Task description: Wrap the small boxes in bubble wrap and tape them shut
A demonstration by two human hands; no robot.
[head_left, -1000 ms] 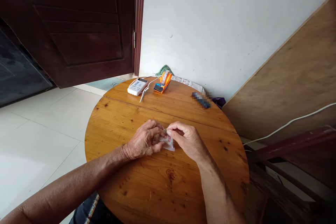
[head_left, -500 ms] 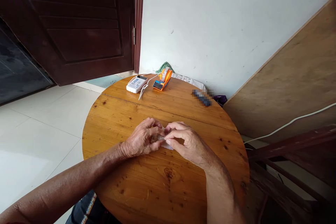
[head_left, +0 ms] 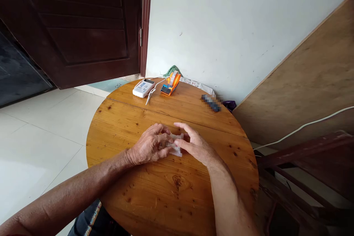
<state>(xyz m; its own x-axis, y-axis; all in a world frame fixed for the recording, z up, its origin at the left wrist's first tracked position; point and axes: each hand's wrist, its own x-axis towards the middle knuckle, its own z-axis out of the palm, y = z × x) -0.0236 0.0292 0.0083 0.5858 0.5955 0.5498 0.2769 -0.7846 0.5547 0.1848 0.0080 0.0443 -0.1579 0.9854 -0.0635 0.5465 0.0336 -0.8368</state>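
A small whitish, translucent packet [head_left: 176, 150], perhaps thin plastic, lies at the middle of the round wooden table [head_left: 124, 129]. My left hand [head_left: 155, 143] curls over its left end, with fingers and thumb closed on it. My right hand [head_left: 195, 143] is at the packet's right side, the thumb touching its top near the left fingertips. Its index finger stretches out above and apart from the thumb. The other right fingers are partly hidden behind the hand. What the packet contains cannot be made out.
Toward the table's far edge are a white box-shaped device [head_left: 143, 88] with a white cord, an orange tape dispenser [head_left: 170, 84], and a blurred dark object [head_left: 211, 103]. Behind them lie a printed white strip [head_left: 197, 85] and a green item [head_left: 173, 70] by the wall.
My right hand has loosened its pinch; its index finger has lifted and spread from the thumb, uncovering more of the packet. My left hand stays in place.
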